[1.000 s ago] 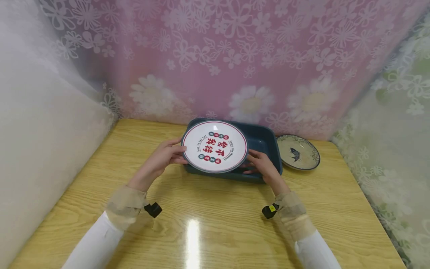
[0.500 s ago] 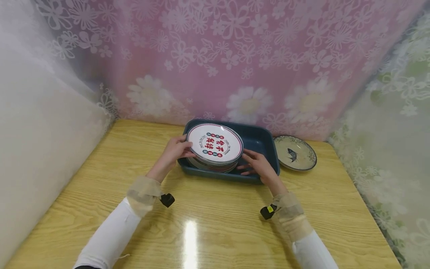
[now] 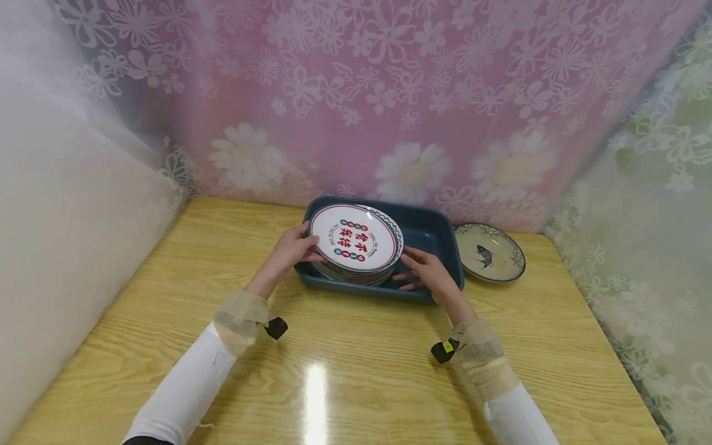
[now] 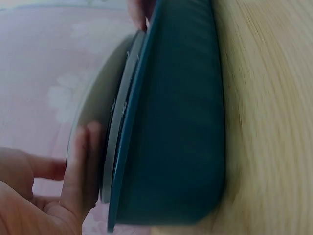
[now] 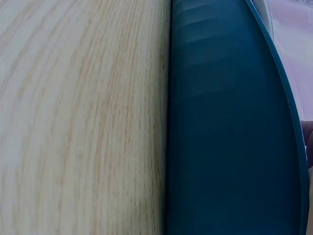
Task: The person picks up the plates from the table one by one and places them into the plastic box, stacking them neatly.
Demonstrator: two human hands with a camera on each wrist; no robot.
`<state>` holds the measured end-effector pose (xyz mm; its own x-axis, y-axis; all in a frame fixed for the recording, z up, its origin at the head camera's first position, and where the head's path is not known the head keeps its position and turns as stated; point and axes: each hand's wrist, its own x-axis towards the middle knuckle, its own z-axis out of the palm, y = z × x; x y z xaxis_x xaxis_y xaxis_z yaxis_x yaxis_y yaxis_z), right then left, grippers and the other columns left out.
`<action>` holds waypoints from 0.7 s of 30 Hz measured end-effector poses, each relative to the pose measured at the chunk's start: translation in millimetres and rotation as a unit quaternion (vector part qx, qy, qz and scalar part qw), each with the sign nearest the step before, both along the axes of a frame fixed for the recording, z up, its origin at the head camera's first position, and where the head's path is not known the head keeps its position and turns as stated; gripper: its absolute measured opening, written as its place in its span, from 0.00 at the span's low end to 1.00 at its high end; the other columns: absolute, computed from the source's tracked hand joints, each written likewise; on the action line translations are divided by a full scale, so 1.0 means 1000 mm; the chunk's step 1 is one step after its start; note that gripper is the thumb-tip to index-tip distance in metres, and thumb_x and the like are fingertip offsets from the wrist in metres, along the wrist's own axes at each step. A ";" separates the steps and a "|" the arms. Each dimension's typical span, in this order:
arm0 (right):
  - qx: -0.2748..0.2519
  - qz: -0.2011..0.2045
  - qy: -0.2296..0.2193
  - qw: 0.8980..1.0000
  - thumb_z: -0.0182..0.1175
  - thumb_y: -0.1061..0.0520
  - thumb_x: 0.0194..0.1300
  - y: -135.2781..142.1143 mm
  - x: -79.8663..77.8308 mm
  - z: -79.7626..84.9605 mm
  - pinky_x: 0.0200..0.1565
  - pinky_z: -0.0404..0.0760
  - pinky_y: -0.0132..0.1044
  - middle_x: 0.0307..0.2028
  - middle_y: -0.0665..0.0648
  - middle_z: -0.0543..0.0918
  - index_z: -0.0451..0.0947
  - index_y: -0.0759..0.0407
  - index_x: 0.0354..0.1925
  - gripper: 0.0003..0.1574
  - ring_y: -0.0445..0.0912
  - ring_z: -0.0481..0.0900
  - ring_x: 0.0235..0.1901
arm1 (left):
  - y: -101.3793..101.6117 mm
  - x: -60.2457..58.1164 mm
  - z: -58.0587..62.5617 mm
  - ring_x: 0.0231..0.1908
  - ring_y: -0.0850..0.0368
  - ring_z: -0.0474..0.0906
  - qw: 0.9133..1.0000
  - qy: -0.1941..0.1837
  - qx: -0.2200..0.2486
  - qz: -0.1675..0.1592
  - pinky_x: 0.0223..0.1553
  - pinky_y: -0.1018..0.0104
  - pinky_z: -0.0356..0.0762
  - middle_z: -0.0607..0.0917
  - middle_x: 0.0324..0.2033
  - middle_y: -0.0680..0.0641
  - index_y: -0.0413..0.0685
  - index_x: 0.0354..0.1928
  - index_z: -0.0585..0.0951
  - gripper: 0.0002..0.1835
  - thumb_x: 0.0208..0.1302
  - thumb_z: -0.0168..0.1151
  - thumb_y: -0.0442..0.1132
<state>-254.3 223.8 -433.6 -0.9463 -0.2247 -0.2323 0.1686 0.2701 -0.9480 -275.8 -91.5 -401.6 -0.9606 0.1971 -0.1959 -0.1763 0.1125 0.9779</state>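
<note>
A white plate with red and dark lettering lies tilted at the top of a stack of plates in the left part of a dark teal tub. My left hand pinches its left rim, thumb above and fingers beneath. At the right edge of the stack, my right hand has its fingers extended inside the tub, fingertips at the rim. A zigzag-patterned rim shows from under the lettered plate. In the left wrist view, my left fingers lie against the underside of the raised plate.
A cream dish with a dark fish drawing stands right of the tub on the wooden table. The tub's right part shows its bare floor. A pink flowered curtain hangs behind, with pale side walls.
The lettered plate has come down onto the stack from above the tub, my left hand moving with it. Most recently it shifted slightly left, baring the zigzag rim below.
</note>
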 end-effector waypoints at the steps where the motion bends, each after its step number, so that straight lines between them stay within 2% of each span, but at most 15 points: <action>1: 0.001 0.000 0.001 1.000 0.48 0.50 0.82 0.000 0.000 0.000 0.43 0.88 0.43 0.71 0.72 0.67 0.51 0.62 0.80 0.38 0.61 0.85 0.52 | 0.000 0.000 0.001 0.23 0.60 0.85 1.000 0.005 -0.018 -0.006 0.42 0.58 0.87 0.84 0.32 0.40 0.38 0.79 0.54 0.31 0.79 0.47 0.34; 3: 0.002 -0.001 0.002 1.000 0.48 0.51 0.82 0.000 0.000 0.000 0.42 0.88 0.43 0.71 0.72 0.66 0.51 0.62 0.79 0.38 0.61 0.85 0.52 | -0.002 -0.001 0.001 0.21 0.60 0.84 0.998 0.015 -0.050 -0.019 0.39 0.58 0.87 0.85 0.28 0.42 0.36 0.79 0.52 0.32 0.79 0.47 0.34; 6: 0.003 0.001 0.004 1.000 0.48 0.50 0.82 0.000 0.000 0.000 0.42 0.88 0.43 0.71 0.72 0.67 0.51 0.62 0.79 0.38 0.60 0.85 0.51 | -0.003 -0.003 0.002 0.19 0.62 0.83 0.995 0.026 -0.095 -0.032 0.30 0.64 0.87 0.83 0.21 0.46 0.31 0.78 0.50 0.33 0.78 0.47 0.33; 11: 0.001 0.002 0.005 1.000 0.48 0.50 0.82 0.000 0.001 -0.001 0.42 0.88 0.43 0.71 0.72 0.67 0.51 0.62 0.80 0.38 0.59 0.86 0.50 | -0.004 -0.007 -0.004 0.16 0.64 0.80 0.989 0.030 -0.134 -0.054 0.24 0.71 0.83 0.83 0.19 0.48 0.31 0.78 0.49 0.35 0.79 0.51 0.35; 21: 0.003 0.002 0.009 1.000 0.49 0.50 0.81 0.001 0.000 -0.002 0.42 0.88 0.43 0.71 0.72 0.66 0.50 0.62 0.80 0.39 0.58 0.87 0.49 | -0.007 -0.012 -0.016 0.18 0.62 0.81 0.992 0.026 -0.112 -0.056 0.26 0.68 0.84 0.84 0.22 0.46 0.37 0.80 0.49 0.37 0.78 0.54 0.39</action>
